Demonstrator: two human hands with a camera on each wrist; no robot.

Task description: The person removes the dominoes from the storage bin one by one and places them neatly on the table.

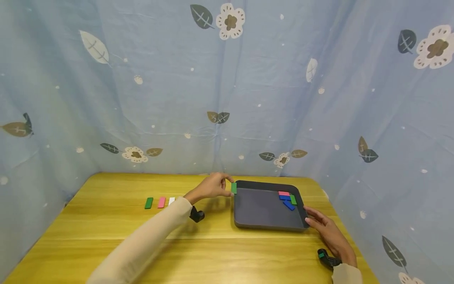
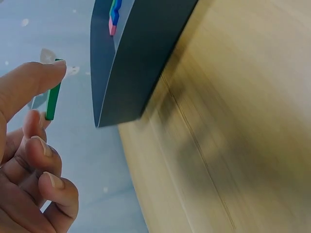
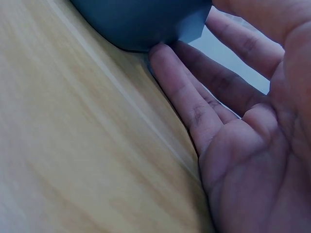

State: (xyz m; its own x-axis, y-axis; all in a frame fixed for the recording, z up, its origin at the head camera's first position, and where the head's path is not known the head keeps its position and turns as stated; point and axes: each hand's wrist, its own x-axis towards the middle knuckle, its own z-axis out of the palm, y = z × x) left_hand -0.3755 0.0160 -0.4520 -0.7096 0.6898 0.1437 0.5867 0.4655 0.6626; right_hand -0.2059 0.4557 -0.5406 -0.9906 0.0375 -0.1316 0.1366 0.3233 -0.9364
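Observation:
My left hand (image 1: 213, 185) pinches a small green rectangular block (image 1: 233, 187) between thumb and fingers, at the tray's left rim. In the left wrist view the block (image 2: 53, 94) stands on edge between thumb and fingertip, apart from the tray wall (image 2: 129, 73); the other fingers curl loosely. My right hand (image 1: 328, 228) touches the right side of the dark grey tray (image 1: 262, 228) near its front corner. The right wrist view shows fairly straight fingers (image 3: 177, 87) against the tray's outer wall (image 3: 141, 24). Inside the tray lie a pink block (image 1: 283, 193), blue blocks (image 1: 289, 205) and a green block (image 1: 293, 200).
Left on the wooden table (image 1: 213, 252) lie a green block (image 1: 149, 203), a pink block (image 1: 161, 202) and a white block (image 1: 172, 200), partly behind the left sleeve. A patterned blue curtain (image 1: 170, 98) hangs behind the table and at both sides.

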